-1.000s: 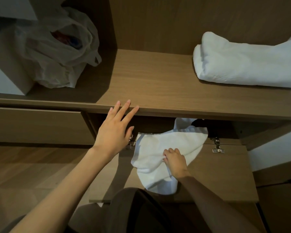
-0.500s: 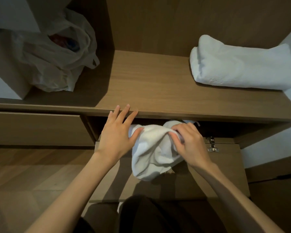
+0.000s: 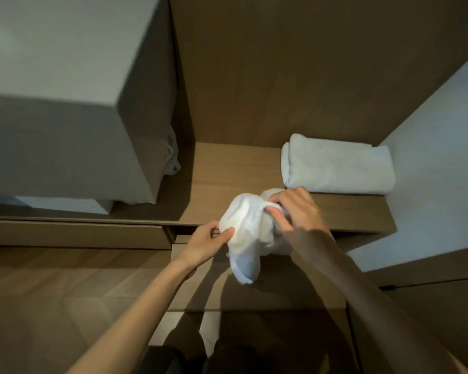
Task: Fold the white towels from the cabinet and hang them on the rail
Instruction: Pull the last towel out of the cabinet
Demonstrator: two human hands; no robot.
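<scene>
Both hands are on the small white towel (image 3: 245,238), which is bunched up and held in the air between them. The left hand (image 3: 204,242) pinches the cloth's left edge, thumb on top and fingers curled under. The right hand (image 3: 299,211) grips the upper right part, knuckles up, fingers curled over a stitched hem. From that grip the towel sags in a loose tail that hangs below both hands, clear of any surface.

Just beyond the right hand lies a second one, a rolled white towel (image 3: 335,168), lengthwise on the wooden shelf (image 3: 227,174). Its near edge sits right behind the knuckles; whether they touch, I cannot tell. The shelf's front edge runs behind both hands.

Under the hands a wooden flap door (image 3: 200,287) lies open and flat, with the towel's shadow on it. Out to the left of the left hand is a closed drawer front (image 3: 70,234). Up and further left looms a big pale box-shaped unit (image 3: 54,109), with a scrap of plastic bag (image 3: 172,157) peeking out at its right side. A white wall (image 3: 443,163) stands to the right of the right hand. Wood floor (image 3: 38,298) shows beneath the left forearm, and dark trousers (image 3: 227,357) sit low between the two arms.
</scene>
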